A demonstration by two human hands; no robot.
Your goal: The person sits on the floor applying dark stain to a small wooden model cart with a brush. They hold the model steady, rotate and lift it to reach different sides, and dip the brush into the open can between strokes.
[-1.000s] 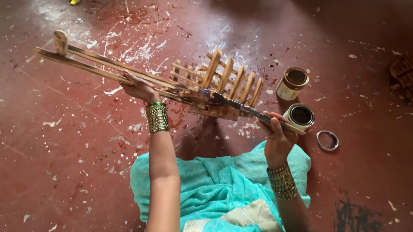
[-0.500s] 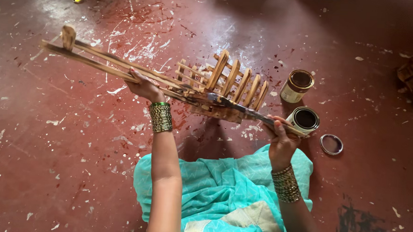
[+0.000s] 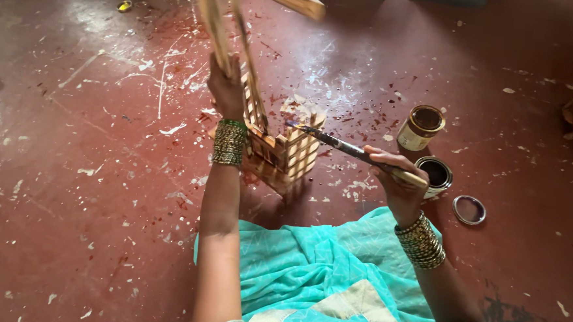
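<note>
Frame upright in left hand, long axis vertical.

Wooden rack upright on floor, two tins right of it, lid beyond

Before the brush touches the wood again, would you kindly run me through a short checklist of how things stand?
1. Left hand grips the slatted wooden frame: ok.
2. Frame stands on end on the floor: ok, though its top is cut off by the picture's edge.
3. Right hand holds the paintbrush, bristles pointing at the frame: ok.
4. Paint on the bristles: cannot tell.
5. Open tin beside the right hand: ok.
6. Loose lid lies apart from both tins: ok.
</note>
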